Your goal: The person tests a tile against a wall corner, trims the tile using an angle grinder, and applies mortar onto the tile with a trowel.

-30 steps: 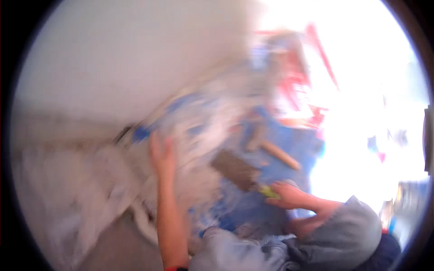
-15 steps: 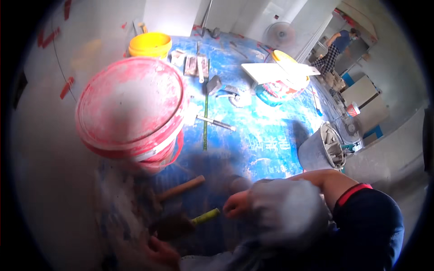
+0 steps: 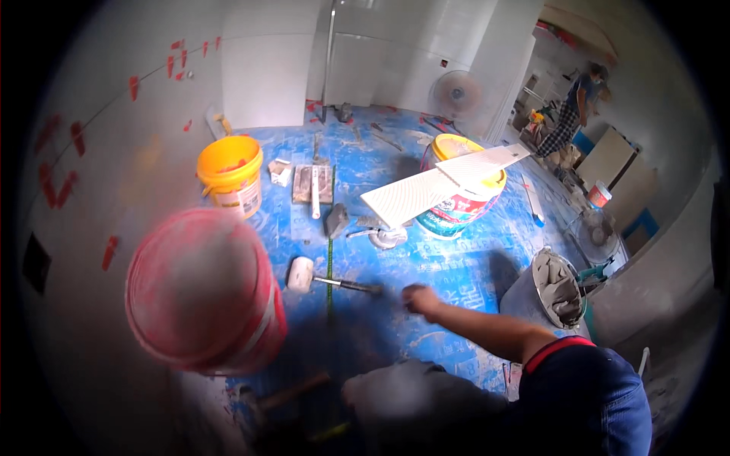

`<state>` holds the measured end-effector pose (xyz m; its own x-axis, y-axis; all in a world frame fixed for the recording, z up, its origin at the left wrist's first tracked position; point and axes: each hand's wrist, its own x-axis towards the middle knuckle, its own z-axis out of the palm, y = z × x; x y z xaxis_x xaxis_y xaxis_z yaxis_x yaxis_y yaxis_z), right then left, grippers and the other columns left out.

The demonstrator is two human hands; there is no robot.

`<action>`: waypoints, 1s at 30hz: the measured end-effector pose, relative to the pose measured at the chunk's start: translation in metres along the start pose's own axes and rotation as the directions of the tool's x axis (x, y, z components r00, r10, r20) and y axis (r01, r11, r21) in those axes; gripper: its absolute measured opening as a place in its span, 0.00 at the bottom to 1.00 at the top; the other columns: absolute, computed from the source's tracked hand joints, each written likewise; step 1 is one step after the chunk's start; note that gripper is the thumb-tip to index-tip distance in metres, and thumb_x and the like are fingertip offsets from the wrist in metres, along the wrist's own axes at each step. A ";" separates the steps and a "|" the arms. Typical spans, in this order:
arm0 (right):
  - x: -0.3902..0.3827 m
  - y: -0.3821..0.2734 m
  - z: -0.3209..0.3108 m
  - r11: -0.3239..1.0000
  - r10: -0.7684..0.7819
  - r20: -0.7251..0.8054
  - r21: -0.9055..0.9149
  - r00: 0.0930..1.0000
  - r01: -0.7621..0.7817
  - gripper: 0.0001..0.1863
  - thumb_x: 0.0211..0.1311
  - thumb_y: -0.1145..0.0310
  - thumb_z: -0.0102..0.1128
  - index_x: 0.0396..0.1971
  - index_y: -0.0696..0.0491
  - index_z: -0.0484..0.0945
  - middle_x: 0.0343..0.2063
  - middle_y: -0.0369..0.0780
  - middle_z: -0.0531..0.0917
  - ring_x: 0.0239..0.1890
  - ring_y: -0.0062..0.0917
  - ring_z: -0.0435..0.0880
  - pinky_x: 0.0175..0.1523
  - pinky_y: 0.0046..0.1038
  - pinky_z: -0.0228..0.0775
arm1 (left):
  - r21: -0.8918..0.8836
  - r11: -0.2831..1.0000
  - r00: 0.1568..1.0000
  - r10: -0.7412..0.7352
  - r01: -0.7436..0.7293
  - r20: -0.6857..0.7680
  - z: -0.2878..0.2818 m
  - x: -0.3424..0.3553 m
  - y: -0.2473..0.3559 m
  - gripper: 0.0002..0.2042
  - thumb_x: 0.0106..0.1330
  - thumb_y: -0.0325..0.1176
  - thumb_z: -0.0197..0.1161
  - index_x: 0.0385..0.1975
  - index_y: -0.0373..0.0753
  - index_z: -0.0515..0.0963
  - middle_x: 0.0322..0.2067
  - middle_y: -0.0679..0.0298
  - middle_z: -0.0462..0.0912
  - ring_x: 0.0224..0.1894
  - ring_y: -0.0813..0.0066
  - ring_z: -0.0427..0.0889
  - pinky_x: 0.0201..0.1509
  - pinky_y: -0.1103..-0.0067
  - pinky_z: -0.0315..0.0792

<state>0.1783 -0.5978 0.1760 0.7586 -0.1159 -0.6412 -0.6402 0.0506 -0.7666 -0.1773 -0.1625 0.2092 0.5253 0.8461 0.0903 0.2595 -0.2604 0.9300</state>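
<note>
My right hand (image 3: 417,298) reaches forward over the blue floor sheet, just right of the dark-handled mallet (image 3: 300,274) with a pale head; its fingers are blurred and I see no clear contact. My left hand cannot be made out in the dim lower area. A wooden-handled tool (image 3: 293,389) lies low in shadow, near a green-handled tool (image 3: 327,432). A red-rimmed lidded bucket (image 3: 199,296) stands to the left of the mallet.
Beyond are a yellow bucket (image 3: 228,171), white board (image 3: 403,199) across buckets, grey block (image 3: 337,220) and fan (image 3: 456,93). A bucket of grey mortar (image 3: 555,289) stands right. Another person (image 3: 570,114) is in the back room at upper right.
My view has tilted up across the room since half a second ago. My right hand has moved forward from the green-handled trowel's side toward the mallet; my left hand has dropped from clear view.
</note>
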 end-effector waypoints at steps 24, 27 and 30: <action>0.089 -0.355 -0.273 0.837 -0.546 -0.353 -0.274 0.760 0.473 0.42 0.50 0.48 0.77 0.53 0.66 0.70 0.37 0.44 0.85 0.32 0.25 0.84 0.40 0.30 0.80 | 0.260 0.961 0.962 -0.154 0.094 0.225 0.106 -0.008 0.061 0.08 0.75 0.33 0.51 0.44 0.36 0.75 0.37 0.62 0.73 0.34 0.69 0.64 0.44 0.67 0.60; 0.105 -0.355 -0.287 0.950 -0.273 -0.307 0.065 0.912 0.307 0.23 0.61 0.46 0.66 0.47 0.48 0.80 0.36 0.33 0.86 0.35 0.22 0.83 0.41 0.30 0.78 | 0.250 0.968 0.970 -0.079 0.020 0.230 0.109 -0.011 0.061 0.09 0.75 0.33 0.52 0.44 0.36 0.76 0.38 0.61 0.74 0.35 0.69 0.66 0.46 0.68 0.62; 0.122 -0.353 -0.289 0.948 -0.203 -0.211 0.204 0.956 0.246 0.20 0.68 0.47 0.57 0.49 0.46 0.80 0.41 0.32 0.87 0.40 0.21 0.84 0.42 0.28 0.76 | 0.235 0.971 0.975 -0.007 -0.047 0.223 0.102 -0.013 0.060 0.09 0.74 0.32 0.53 0.44 0.35 0.76 0.39 0.61 0.76 0.37 0.68 0.69 0.47 0.69 0.65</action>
<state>0.4614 -0.9168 0.3790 0.8296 -0.3301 -0.4504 -0.3957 0.2216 -0.8913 -0.0860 -0.2365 0.2276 0.6912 0.7227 0.0016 0.4178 -0.4014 0.8151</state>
